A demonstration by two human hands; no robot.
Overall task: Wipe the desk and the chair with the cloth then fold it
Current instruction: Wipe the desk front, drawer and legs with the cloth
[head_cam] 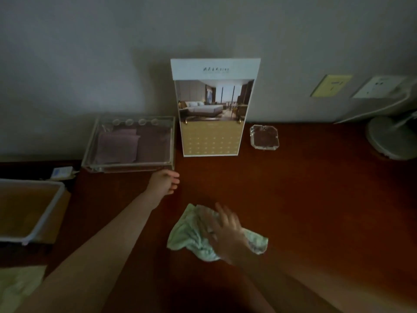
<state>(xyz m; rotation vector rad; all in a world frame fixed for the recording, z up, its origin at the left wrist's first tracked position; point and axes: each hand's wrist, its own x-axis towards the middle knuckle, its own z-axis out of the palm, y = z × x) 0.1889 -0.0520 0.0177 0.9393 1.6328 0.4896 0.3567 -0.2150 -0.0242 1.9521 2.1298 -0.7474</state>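
Right hand flat, fingers spread, presses pale green cloth to surface at 6 o'clock from calendar; left hand empty, fingers relaxed, at cloth's 11 o'clock; cloth looks soft, light, limp, so pinch corners to fold.

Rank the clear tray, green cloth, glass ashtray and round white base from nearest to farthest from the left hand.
1. Clear tray, just beyond left hand
2. Green cloth, under right hand
3. Glass ashtray, back right
4. Round white base, far right

At the counter back: tray left, calendar middle, ashtray right. The cloth lies before the calendar.
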